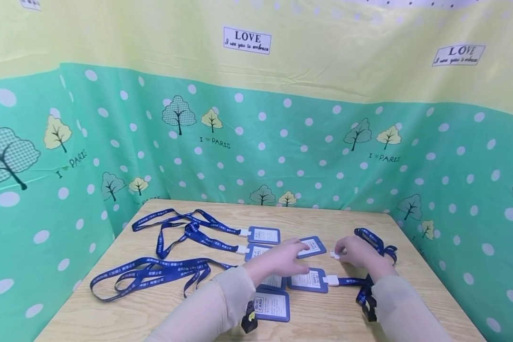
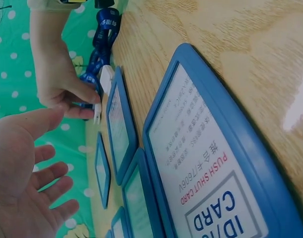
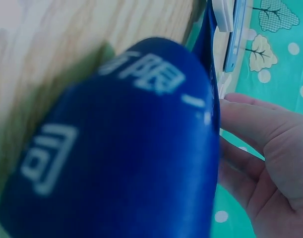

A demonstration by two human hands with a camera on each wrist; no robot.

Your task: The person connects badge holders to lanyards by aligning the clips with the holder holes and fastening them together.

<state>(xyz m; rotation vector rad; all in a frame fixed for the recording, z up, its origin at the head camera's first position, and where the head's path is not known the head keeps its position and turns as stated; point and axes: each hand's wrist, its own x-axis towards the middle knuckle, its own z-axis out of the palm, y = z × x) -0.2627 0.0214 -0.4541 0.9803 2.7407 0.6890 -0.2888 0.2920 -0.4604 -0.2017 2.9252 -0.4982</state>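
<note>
My left hand (image 1: 284, 258) hovers above several blue ID card holders, its fingers spread and loosely bent in the left wrist view. Closest to its fingertips in the head view is a tilted card holder (image 1: 313, 246) with no strap attached. My right hand (image 1: 356, 251) pinches the white plastic clip (image 1: 335, 255) of a dark blue lanyard (image 1: 369, 236) between thumb and fingers. Below that hand, another card holder (image 1: 306, 280) is joined by a white clip (image 1: 332, 280) to a second lanyard. A lanyard loop (image 3: 141, 148) fills much of the right wrist view.
Lanyards (image 1: 149, 274) lie in loose loops on the left of the wooden table (image 1: 325, 323). Two are clipped to card holders, the upper one (image 1: 263, 235) at the back. Another card holder (image 1: 272, 306) lies nearest me. A polka-dot curtain (image 1: 261, 156) surrounds the table's back and sides.
</note>
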